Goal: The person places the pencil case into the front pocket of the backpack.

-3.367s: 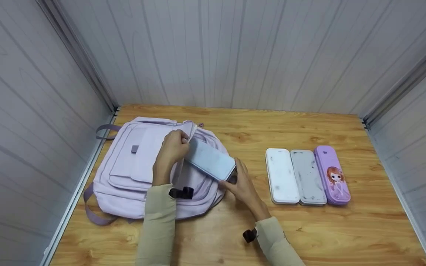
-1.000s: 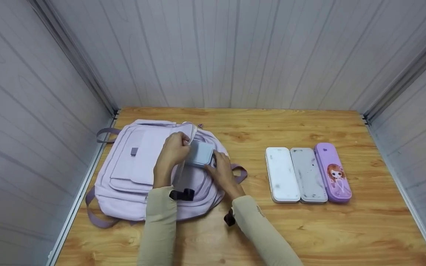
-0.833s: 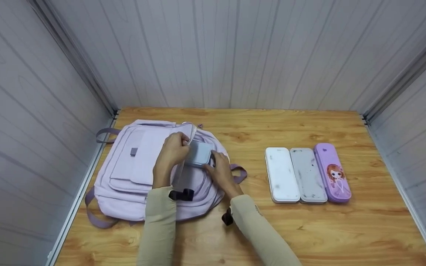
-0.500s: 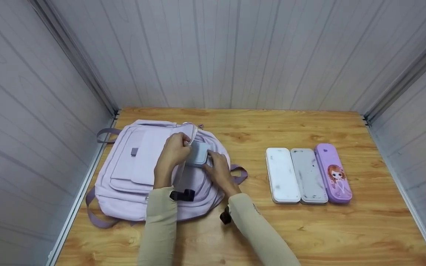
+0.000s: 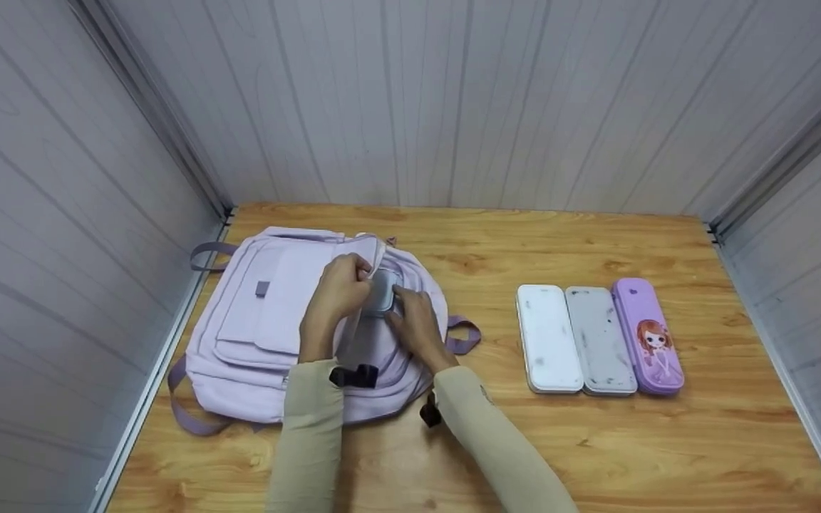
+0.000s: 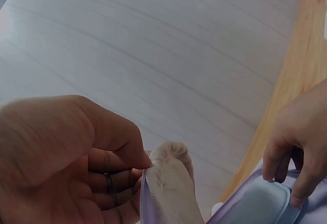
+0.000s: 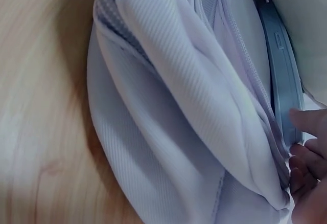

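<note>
A pale lilac backpack (image 5: 236, 328) lies on the wooden table at the left. At its right-facing opening, my left hand (image 5: 334, 299) pinches the zippered edge (image 6: 148, 183) and holds it up, showing the cream lining. My right hand (image 5: 419, 325) grips the outer end of a light blue pencil case (image 5: 380, 293), thumb on one side and fingers on the other. Most of the case is inside the pocket, hidden by the fabric and my left hand; only its rounded end shows. In the right wrist view, the thumb touches the side of the case (image 7: 286, 75).
To the right stand three pencil cases in a row: a white one (image 5: 549, 338), a grey one (image 5: 601, 342) and a purple one (image 5: 647, 336) with a cartoon girl. Backpack straps (image 5: 464, 335) stick out on both sides. Pale panel walls (image 5: 425, 107) enclose the table.
The blue pencil case has slid leftward, deeper into the backpack, with my right hand following it. My left hand has kept its hold on the pocket edge.
</note>
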{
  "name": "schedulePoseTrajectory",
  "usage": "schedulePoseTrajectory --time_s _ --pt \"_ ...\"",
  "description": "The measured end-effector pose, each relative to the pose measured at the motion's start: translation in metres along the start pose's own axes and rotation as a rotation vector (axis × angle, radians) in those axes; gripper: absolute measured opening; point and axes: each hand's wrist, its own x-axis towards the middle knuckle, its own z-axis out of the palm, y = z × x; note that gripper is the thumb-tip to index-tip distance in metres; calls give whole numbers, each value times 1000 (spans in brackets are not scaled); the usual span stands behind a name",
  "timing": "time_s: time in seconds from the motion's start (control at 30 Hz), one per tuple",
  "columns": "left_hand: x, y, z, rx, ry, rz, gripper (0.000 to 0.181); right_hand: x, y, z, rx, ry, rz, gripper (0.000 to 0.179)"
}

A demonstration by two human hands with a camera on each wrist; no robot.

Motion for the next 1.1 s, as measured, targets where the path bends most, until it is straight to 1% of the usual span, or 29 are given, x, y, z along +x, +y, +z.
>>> schedulePoseTrajectory --time_s 0.27,0.47,0.63,0.93,1.1 --pt "-1 -2 0 -6 -2 0 24 -1 -2 4 -75 -34 -52 47" --pt "-1 -3 0 -11 -6 -3 26 -2 -2 8 -87 -9 -116 44" --pt "-1 -1 -1 -6 -8 9 28 -2 -1 9 -91 9 -147 42" --pt "-2 -2 -2 4 -1 17 28 -2 -3 12 -119 -21 -165 40" --pt "-2 -2 -2 1 5 15 27 -2 -4 14 -122 -33 -173 42"
